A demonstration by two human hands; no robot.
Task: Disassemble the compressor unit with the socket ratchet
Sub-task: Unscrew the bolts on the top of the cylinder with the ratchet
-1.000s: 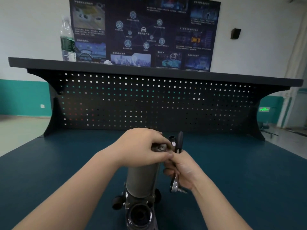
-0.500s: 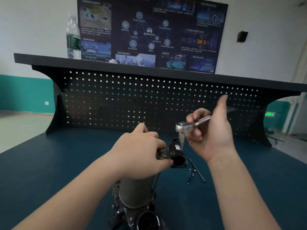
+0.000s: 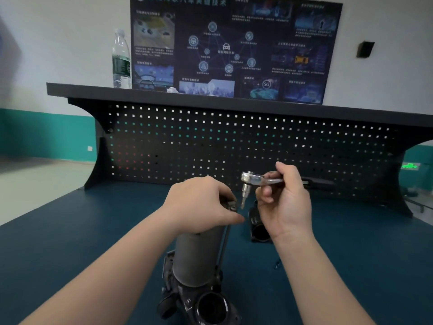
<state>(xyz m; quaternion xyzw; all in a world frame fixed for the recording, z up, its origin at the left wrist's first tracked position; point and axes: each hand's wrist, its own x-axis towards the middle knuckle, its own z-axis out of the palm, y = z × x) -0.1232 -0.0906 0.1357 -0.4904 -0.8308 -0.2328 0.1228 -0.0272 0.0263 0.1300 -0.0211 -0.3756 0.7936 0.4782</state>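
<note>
Both hands are busy: the compressor unit is gripped at its top by the left hand, the socket ratchet is pinched just beside it by the right hand, and the bit may be slipped off the bolt if misaligned.

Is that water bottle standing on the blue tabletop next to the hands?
No, the water bottle stands up on the black shelf above the pegboard, far behind both hands.

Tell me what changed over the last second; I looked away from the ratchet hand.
The right hand lifted the socket ratchet from beside the compressor unit, where it hung head down, and turned it level, its bit pointing down above the bolt head at the top. The left hand kept gripping the unit's top; the unit stayed upright on the bench.
</note>
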